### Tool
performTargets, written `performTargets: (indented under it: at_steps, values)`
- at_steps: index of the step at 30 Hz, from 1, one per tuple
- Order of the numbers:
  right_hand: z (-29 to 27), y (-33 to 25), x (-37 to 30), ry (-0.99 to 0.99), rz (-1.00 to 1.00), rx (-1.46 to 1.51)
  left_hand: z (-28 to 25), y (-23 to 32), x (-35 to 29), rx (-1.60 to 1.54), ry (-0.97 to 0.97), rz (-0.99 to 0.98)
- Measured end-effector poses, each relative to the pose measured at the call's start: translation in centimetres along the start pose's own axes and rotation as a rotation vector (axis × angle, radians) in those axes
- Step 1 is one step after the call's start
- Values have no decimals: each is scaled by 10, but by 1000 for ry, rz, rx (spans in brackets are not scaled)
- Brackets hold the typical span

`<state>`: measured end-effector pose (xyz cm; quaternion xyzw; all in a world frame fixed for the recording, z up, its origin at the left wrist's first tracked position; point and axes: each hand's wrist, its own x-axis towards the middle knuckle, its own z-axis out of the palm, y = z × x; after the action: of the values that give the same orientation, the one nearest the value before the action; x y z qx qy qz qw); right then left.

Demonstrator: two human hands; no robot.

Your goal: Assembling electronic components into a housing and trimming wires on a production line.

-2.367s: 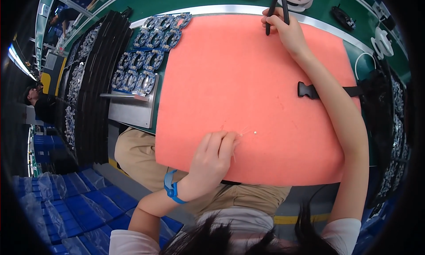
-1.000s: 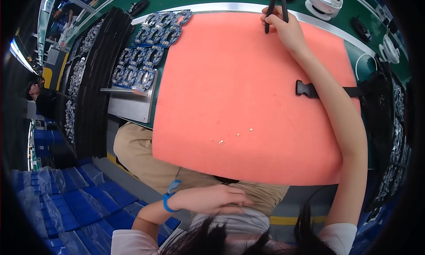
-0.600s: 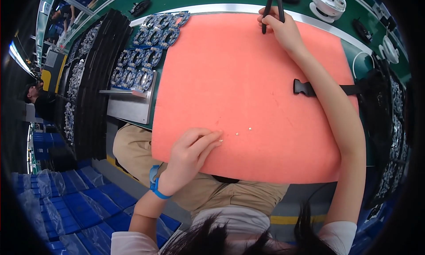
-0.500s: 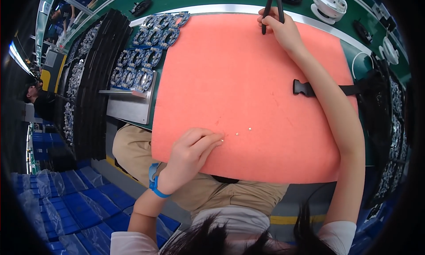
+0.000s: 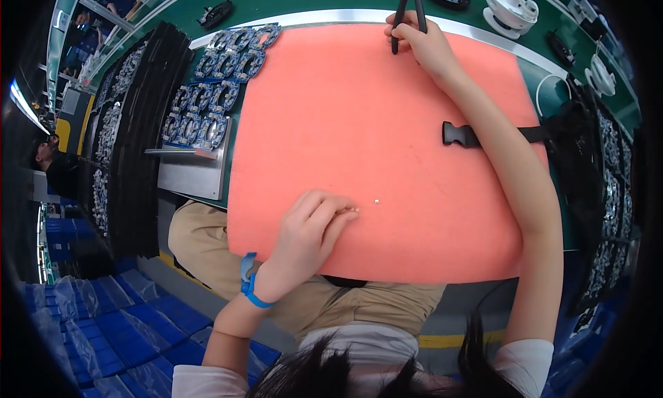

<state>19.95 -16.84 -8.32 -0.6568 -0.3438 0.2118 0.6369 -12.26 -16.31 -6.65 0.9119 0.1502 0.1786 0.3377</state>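
Note:
Low on the salmon-pink mat (image 5: 324, 108), my left hand (image 5: 304, 229) has its thumb and fingers pinched together at a tiny pale piece (image 5: 357, 210). Whether that piece is lifted or still touches the mat, I cannot tell. A second tiny pale piece (image 5: 376, 202) lies just to the right of the fingertips. My right hand (image 5: 423, 46) is closed around the black-handled pliers (image 5: 397, 28) at the mat's far edge. Yellow bands mark the pliers, and their jaws lie beyond the picture's top edge. A blue strap circles my left wrist.
Blue ring-shaped circuit boards (image 5: 200, 111) sit at the mat's left, beside a metal plate (image 5: 197, 177). Stacked black trays (image 5: 138, 142) stand farther left. A black buckle strap (image 5: 459, 134) lies under my right forearm. A white round housing (image 5: 511, 11) stands at the far right.
My left fingertips have shifted right along the mat to the middle pale piece; the piece they were at before no longer shows on the mat. My right hand keeps the pliers. The view has shifted slightly.

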Motion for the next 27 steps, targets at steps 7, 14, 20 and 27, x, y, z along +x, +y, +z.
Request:
performTargets:
  at_steps: [7,14,20,27]
  values:
    - [-2,-7,0,-10,45,-101,4,7,3,150,20,110]
    - [-1,-5,-3,-12,50,-52,13,3,9,249,17,203]
    - [-4,5,1,-23,43,-29,26,8,19,81,27,208]
    - [0,-8,4,-8,35,-83,26,11,24,241,53,251]
